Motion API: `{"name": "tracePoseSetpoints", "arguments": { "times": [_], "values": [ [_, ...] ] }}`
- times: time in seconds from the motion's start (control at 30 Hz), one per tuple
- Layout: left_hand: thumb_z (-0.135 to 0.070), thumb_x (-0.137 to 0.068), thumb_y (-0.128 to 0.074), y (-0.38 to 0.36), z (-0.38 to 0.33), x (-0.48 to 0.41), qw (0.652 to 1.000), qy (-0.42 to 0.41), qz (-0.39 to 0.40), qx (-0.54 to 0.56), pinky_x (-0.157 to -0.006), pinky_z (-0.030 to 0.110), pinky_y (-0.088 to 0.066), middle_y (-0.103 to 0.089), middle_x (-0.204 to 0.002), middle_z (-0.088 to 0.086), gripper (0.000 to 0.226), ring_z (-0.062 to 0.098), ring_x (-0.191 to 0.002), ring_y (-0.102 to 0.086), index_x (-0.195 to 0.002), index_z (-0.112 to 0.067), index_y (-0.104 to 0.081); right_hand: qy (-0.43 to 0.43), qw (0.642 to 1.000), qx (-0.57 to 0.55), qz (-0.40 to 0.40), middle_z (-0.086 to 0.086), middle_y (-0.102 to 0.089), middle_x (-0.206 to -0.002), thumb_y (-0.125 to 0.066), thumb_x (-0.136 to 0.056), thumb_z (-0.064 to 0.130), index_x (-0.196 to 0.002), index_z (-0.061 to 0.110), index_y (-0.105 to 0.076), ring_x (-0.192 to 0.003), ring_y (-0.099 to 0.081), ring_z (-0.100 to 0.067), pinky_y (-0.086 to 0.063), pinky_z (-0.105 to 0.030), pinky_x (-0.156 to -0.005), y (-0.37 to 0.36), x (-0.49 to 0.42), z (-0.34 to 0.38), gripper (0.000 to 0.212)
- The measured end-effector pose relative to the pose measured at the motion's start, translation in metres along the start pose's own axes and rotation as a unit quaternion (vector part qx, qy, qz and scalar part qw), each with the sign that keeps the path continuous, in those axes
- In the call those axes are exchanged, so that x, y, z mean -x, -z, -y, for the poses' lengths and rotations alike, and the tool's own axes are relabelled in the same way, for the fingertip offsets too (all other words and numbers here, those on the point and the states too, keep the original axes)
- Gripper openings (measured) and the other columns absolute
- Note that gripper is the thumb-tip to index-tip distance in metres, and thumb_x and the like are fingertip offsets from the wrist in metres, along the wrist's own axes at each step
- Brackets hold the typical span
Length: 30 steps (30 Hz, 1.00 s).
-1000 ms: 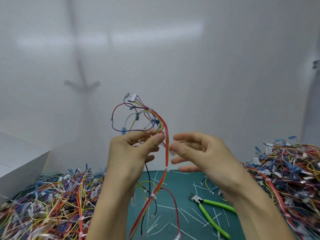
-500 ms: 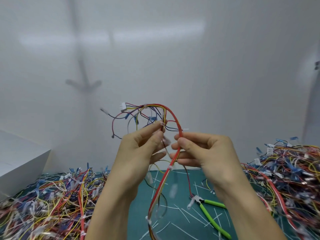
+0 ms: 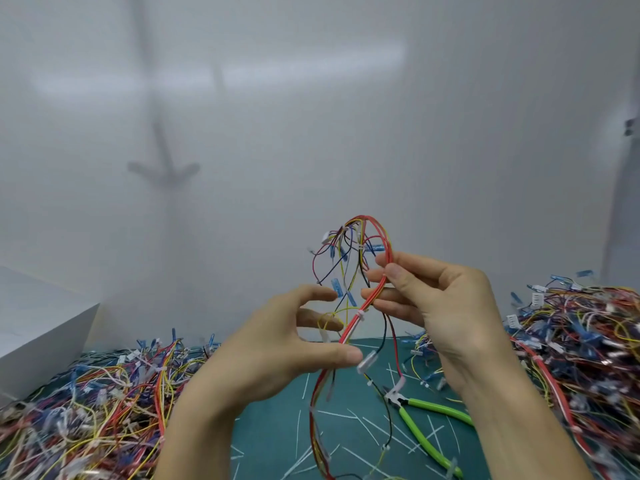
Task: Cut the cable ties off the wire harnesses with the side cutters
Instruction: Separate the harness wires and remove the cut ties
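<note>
One wire harness hangs in the air between the two hands, above the green surface. The right hand pinches its red bundle between thumb and forefinger, just under the top loop. The left hand is spread loose and wide lower down, and the wires pass between its thumb and fingers; I cannot tell whether it touches them. Two white cable ties show clearly on the held harness; those lower down are blurred. One pair of side cutters with green handles lies on the surface under the right wrist, among many cut tie strips. Two heaps of harnesses flank the surface, the left pile and the right pile. One white box stands at far left.
</note>
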<state>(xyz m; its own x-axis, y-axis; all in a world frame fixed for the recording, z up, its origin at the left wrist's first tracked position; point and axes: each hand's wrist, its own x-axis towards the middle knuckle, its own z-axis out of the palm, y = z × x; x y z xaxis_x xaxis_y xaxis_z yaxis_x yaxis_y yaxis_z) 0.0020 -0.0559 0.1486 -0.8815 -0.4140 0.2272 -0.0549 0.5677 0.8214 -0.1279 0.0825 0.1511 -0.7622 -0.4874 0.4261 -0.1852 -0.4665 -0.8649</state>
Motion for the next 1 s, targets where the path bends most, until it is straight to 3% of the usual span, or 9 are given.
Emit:
{"name": "tracePoseSetpoints", "arguments": {
  "times": [0.1,0.3,0.47,0.6,0.7,0.83,1.0],
  "values": [
    [-0.037,-0.065,-0.089,0.000,0.008,-0.003,0.999,0.035,0.041,-0.004,-0.067,0.019,-0.057,-0.075,-0.100,-0.013,0.068,0.008,-0.079,-0.074,-0.122,-0.040,-0.053,0.020,0.999,-0.013,-0.021,-0.005,-0.077,-0.080,-0.061,-0.094,0.003,-0.094,0.010,-0.073,-0.071,-0.076,-0.023,-0.057,-0.019,-0.058,0.002,-0.001,0.001,0.014],
    [-0.038,-0.087,-0.070,0.006,0.027,-0.009,0.993,0.080,0.076,-0.043,-0.072,0.024,-0.059,-0.077,-0.088,-0.005,0.021,0.011,-0.081,-0.075,-0.094,-0.019,-0.073,0.058,0.995,-0.048,-0.059,-0.004,-0.077,-0.079,-0.058,-0.095,0.001,-0.093,0.011,-0.072,-0.071,-0.076,-0.020,-0.057,-0.019,-0.059,0.005,-0.002,0.004,0.018],
    [-0.045,-0.097,-0.052,-0.001,0.035,-0.016,0.996,0.090,0.027,-0.010,-0.062,0.024,-0.056,-0.077,-0.089,0.000,0.038,0.018,-0.077,-0.075,-0.089,-0.012,-0.070,0.076,0.993,-0.049,-0.070,-0.004,-0.077,-0.080,-0.057,-0.095,0.000,-0.092,0.013,-0.072,-0.073,-0.076,-0.019,-0.058,-0.020,-0.062,0.003,-0.003,0.001,0.020],
    [-0.068,-0.090,-0.035,-0.007,0.042,-0.025,0.994,0.110,-0.001,-0.020,-0.064,0.029,-0.057,-0.077,-0.085,0.002,0.068,0.019,-0.074,-0.075,-0.081,-0.008,-0.067,0.093,0.991,-0.052,-0.074,-0.004,-0.077,-0.082,-0.057,-0.096,0.001,-0.093,0.015,-0.073,-0.076,-0.076,-0.021,-0.059,-0.022,-0.065,0.003,-0.003,0.000,0.021],
    [-0.070,-0.079,-0.045,-0.006,0.049,-0.025,0.994,0.109,0.032,0.004,-0.071,0.031,-0.059,-0.077,-0.089,0.005,0.061,0.021,-0.079,-0.075,-0.079,-0.011,-0.065,0.107,0.990,-0.050,-0.083,-0.004,-0.077,-0.084,-0.057,-0.096,0.002,-0.095,0.015,-0.073,-0.077,-0.076,-0.021,-0.059,-0.022,-0.065,0.004,-0.004,0.001,0.020],
    [-0.022,-0.086,-0.074,-0.001,0.058,-0.025,0.995,0.062,0.069,-0.021,-0.081,0.031,-0.058,-0.075,-0.095,0.009,0.013,0.011,-0.083,-0.068,-0.087,-0.010,-0.070,0.113,0.987,-0.064,-0.096,-0.004,-0.077,-0.084,-0.056,-0.097,0.001,-0.097,0.013,-0.072,-0.077,-0.076,-0.021,-0.059,-0.022,-0.066,0.006,-0.004,0.002,0.020],
    [-0.026,-0.090,-0.069,-0.002,0.062,-0.026,0.993,0.113,-0.028,0.004,-0.071,0.027,-0.058,-0.076,-0.090,0.006,0.013,0.018,-0.077,-0.069,-0.087,-0.014,-0.073,0.115,0.987,-0.066,-0.090,-0.004,-0.077,-0.083,-0.055,-0.097,0.001,-0.097,0.012,-0.072,-0.077,-0.076,-0.021,-0.059,-0.022,-0.066,0.005,-0.002,0.002,0.020]
  ]
}}
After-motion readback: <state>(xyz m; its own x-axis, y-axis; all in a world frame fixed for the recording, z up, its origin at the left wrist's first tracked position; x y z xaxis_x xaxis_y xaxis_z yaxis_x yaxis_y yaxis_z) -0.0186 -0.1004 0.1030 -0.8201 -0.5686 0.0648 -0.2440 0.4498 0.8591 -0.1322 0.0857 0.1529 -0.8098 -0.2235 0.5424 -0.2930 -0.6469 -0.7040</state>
